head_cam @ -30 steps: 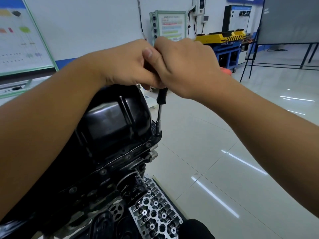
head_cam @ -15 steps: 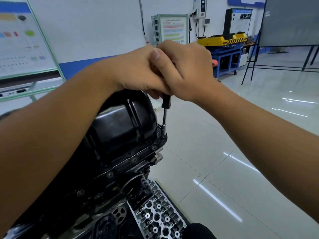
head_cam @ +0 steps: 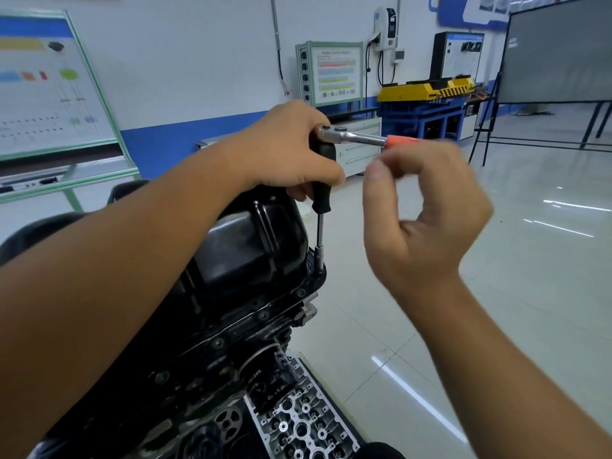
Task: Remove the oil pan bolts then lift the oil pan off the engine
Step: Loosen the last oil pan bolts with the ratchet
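Note:
The black oil pan (head_cam: 251, 246) sits on top of the upturned engine (head_cam: 205, 352). My left hand (head_cam: 291, 150) grips the top of a black-handled extension (head_cam: 320, 180), where a ratchet (head_cam: 361, 138) with an orange grip is attached. The extension's shaft and socket (head_cam: 319, 256) stand upright on a bolt at the pan's far right flange corner. My right hand (head_cam: 420, 220) hangs to the right of the tool, off it, fingers curled and apart, blurred, holding nothing. More flange bolts (head_cam: 263, 315) show along the pan's near edge.
A cylinder head (head_cam: 304, 425) lies on the floor below the engine, next to a black oil filter (head_cam: 275, 369). White display boards (head_cam: 49, 94) stand at the left, a blue and yellow bench (head_cam: 427, 91) and a dark board on a stand (head_cam: 556, 54) at the back right. Glossy floor spreads to the right.
My right hand has let go of the tool top and pulled back to the right and down. The ratchet handle is now uncovered. My left hand stays on the tool.

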A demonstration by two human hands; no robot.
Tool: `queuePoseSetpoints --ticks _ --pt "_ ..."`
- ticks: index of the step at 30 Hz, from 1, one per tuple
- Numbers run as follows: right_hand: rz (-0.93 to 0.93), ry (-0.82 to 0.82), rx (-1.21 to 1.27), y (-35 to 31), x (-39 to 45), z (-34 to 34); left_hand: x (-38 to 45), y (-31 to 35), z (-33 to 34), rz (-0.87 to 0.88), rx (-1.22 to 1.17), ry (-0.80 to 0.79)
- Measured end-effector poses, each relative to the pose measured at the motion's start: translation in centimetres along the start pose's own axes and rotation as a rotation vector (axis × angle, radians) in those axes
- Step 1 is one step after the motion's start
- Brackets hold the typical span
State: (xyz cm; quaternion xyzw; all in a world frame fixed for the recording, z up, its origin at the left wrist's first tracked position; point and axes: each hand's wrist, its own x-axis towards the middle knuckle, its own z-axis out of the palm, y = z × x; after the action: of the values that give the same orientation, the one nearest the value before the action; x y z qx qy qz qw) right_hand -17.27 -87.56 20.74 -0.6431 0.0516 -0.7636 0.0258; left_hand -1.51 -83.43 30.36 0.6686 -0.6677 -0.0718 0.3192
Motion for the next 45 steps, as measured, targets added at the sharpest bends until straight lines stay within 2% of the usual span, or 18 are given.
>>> queuePoseSetpoints --ticks 1,4,5,6,10,13,15,18,20,22,24,26,29,33,36,39,41,45 --pt "0.160 -0.011 0.052 -0.3 -1.1 -0.1 0.1 -0.1 0.1 0.009 -0.004 0.013" --pt "0.946 -0.161 0.417 -0.6 -2.4 1.0 0.0 0.1 0.4 0.055 -0.018 -0.064" --pt "1.109 -0.158 0.570 -0.4 -2.2 1.6 -0.1 0.2 0.5 0.074 -0.007 -0.117" --pt "1.178 -0.119 0.714 -0.2 -1.7 2.3 -0.2 0.3 0.5 0.093 0.015 -0.168" --pt "1.184 0.045 1.108 0.0 -0.1 4.6 -0.3 0.2 0.4 0.132 -0.002 -0.229" --pt "1.276 0.007 1.211 0.7 0.5 5.1 -0.5 0.1 -0.4 0.143 -0.012 -0.215" --pt "1.212 -0.047 1.259 1.0 0.7 4.8 -0.5 0.0 -0.6 0.130 -0.018 -0.211" --pt "0.954 -0.030 1.087 1.1 0.4 4.5 -0.3 -0.1 -0.1 0.104 0.003 -0.160" --pt "0.867 -0.030 0.972 1.0 0.4 5.0 -0.1 -0.3 0.3 0.093 0.034 -0.072" --pt "0.943 0.019 1.037 0.8 0.8 5.5 0.0 -0.2 0.6 0.090 0.009 -0.020" --pt "1.089 0.069 1.201 1.0 1.3 5.7 -0.2 -0.2 0.5 0.074 -0.056 -0.049" --pt "1.153 0.061 1.249 1.5 1.5 5.5 -0.2 -0.2 0.5 0.036 -0.091 -0.093" --pt "1.005 0.055 1.115 1.6 1.0 5.2 -0.2 -0.1 0.3 -0.011 -0.108 -0.101" --pt "0.821 -0.013 0.912 1.1 0.0 5.8 -0.4 -0.1 0.5 -0.020 -0.152 0.007" --pt "0.999 0.072 1.087 1.0 0.6 6.4 -0.7 0.0 1.1 -0.037 -0.268 0.004" --pt "1.175 0.092 1.253 1.7 1.4 6.1 -0.8 -0.2 0.5 -0.084 -0.268 -0.086" --pt "1.089 0.066 1.182 1.8 1.2 5.8 -0.9 -0.2 -0.2 -0.099 -0.240 -0.127" --pt "0.767 0.004 0.741 1.6 0.6 5.4 -0.8 -0.2 -0.6 -0.108 -0.209 -0.086"
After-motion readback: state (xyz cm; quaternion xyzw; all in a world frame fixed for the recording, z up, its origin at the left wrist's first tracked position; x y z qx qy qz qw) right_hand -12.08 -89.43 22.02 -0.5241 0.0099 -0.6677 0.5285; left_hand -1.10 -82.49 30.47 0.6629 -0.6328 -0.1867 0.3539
